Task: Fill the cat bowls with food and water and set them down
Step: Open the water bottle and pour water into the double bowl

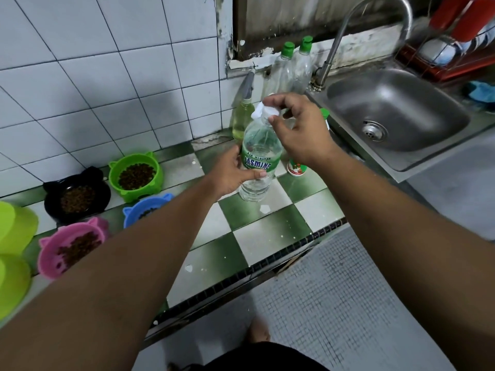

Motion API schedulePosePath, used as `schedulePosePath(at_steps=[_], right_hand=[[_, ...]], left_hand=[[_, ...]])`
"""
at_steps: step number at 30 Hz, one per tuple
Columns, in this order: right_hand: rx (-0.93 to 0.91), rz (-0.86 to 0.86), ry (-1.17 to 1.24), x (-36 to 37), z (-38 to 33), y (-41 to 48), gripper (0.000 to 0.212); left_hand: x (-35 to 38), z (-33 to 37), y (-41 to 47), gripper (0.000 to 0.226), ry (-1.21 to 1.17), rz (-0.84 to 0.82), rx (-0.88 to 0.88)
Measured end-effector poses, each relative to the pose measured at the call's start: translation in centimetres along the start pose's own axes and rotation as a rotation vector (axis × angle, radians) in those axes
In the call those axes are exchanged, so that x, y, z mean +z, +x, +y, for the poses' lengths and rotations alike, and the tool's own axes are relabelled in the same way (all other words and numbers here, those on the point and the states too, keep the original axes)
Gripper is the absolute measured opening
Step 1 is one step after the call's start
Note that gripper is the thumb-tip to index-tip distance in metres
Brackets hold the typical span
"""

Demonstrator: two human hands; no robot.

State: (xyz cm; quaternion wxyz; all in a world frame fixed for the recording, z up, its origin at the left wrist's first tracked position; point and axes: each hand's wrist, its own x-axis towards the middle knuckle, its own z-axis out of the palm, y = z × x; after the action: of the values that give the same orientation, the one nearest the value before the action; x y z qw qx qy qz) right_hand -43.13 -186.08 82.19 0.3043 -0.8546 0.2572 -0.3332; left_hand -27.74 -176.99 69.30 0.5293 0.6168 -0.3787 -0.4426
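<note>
White wall tiles (107,76) back a green-and-white checked table (267,242), with a steel sink (401,87) and its curved tap (337,41) set in at the right; a red dish rack (455,68) stands beyond the sink.

The water bottle (258,153), clear with a green label, stands with its base on the table just left of the sink; the left grip (233,172) is wrapped round its body at the label, thumb across the front; the right grip (300,129) sits over the top, fingertips and thumb curled in and pinching the white cap (267,112).

Four cat-eared bowls lie to the left on the table, well apart from the bottle; the green bowl (139,194) and the black bowl (104,194) sit nearest the wall, each with brown kibble in it; the pink bowl (45,261) is nearer the table edge, also holding kibble; the blue bowl (136,210) is partly hidden by the left forearm.

Behind the water bottle stand a spray bottle (242,121) of yellowish liquid and two clear bottles with green caps (288,65); lime-green tubs (16,228) show at the far left edge.
</note>
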Motion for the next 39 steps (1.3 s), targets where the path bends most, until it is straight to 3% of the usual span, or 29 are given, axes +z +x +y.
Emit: schedulePosePath(at_steps=[4,9,14,19,24,28,32,39], right_hand=[[-0.028,-0.045,-0.019,-0.1,-0.2,0.4,0.026],[0.121,0.023,0.177,0.7,0.3,0.3,0.032],[0.225,0.094,0.318,2.0,0.1,0.2,0.045],[0.254,0.025,0.502,2.6,0.2,-0.4,0.033],[0.242,0.133,0.413,3.0,0.3,-0.3,0.014],[0.221,0.228,0.31,3.9,0.4,-0.1,0.025],[0.174,0.133,0.267,3.9,0.9,-0.4,0.029],[0.216,0.253,0.293,4.6,0.8,0.2,0.024]], left_hand=[[-0.2,0.2,-0.1,0.084,-0.001,-0.005,-0.007],[-0.2,0.3,-0.2,0.095,0.011,-0.004,0.011],[-0.3,0.1,-0.3,0.082,0.024,-0.017,0.004],[-0.4,-0.1,-0.2,0.074,-0.006,0.0,-0.011],[-0.2,-0.1,-0.1,0.07,0.011,0.018,-0.023],[-0.2,0.1,-0.3,0.069,0.028,0.007,-0.015],[0.0,0.2,-0.4,0.069,0.023,0.014,-0.029],[0.1,0.1,-0.5,0.069,0.038,0.027,-0.033]])
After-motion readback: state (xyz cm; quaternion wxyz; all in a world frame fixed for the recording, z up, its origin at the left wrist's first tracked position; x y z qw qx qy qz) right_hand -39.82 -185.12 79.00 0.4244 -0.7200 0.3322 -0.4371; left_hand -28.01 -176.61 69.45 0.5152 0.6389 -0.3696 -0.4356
